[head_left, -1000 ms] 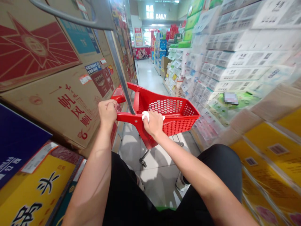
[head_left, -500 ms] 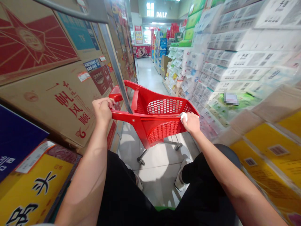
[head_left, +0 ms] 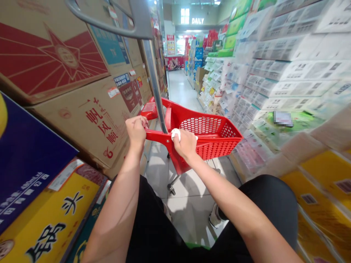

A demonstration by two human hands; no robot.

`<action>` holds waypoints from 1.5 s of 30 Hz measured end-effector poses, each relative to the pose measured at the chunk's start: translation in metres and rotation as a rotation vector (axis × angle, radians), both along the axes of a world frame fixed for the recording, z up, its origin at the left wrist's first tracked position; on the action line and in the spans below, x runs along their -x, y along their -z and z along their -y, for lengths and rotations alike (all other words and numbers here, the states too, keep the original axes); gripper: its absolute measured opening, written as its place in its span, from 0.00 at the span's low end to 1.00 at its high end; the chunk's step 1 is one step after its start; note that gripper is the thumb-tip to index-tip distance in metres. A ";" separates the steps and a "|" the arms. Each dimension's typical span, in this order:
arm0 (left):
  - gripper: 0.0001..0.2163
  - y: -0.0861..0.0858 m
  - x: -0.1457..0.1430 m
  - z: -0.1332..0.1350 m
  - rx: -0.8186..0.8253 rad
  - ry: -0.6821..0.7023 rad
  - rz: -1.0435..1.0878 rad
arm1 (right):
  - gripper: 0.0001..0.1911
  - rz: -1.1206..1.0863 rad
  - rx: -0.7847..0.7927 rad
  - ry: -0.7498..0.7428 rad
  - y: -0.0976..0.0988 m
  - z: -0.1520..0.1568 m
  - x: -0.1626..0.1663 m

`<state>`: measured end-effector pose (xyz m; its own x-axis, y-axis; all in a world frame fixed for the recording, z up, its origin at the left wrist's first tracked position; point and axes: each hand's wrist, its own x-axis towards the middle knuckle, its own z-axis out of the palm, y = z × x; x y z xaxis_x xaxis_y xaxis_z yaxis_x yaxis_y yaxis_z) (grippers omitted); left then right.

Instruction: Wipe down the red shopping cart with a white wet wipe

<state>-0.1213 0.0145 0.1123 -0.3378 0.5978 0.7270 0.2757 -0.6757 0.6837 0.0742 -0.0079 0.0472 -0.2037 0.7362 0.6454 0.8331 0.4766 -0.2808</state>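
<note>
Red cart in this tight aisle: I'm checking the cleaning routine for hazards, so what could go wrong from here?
The red cart stands close to the stacked cardboard boxes, so a push might scrape or catch them. The right hand presses a white cloth on the rim near the metal pole; it could slip or pinch. On wheels, the cart may roll though the left hand grips it.

right hand (head_left: 186, 144) with the small white wad (head_left: 176, 134) in its fingers moved off the right rim of the red plastic mesh shopping cart (head_left: 211, 137), where it sat half a second ago, back to the near rim close to the grey metal handle post (head_left: 156, 87), as a second ago; left hand (head_left: 136, 129) now closer to it on the same rim; cart and brown cardboard boxes (head_left: 90, 117) shifted right in view, right knee raised again
</note>
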 end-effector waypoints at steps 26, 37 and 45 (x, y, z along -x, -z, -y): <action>0.12 0.006 0.040 -0.011 0.017 -0.008 -0.003 | 0.20 0.145 -0.016 0.103 0.038 0.003 -0.061; 0.12 0.007 0.065 -0.008 0.013 0.012 -0.055 | 0.22 0.314 0.062 0.058 0.043 0.012 -0.119; 0.11 0.011 0.064 -0.018 -0.065 0.055 -0.086 | 0.23 0.270 0.081 0.303 0.067 0.004 -0.234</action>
<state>-0.1855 0.0321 0.1016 -0.2401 0.5643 0.7899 0.2927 -0.7337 0.6132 0.3085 -0.0115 -0.0200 -0.1243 0.8350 0.5361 0.9812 0.1839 -0.0591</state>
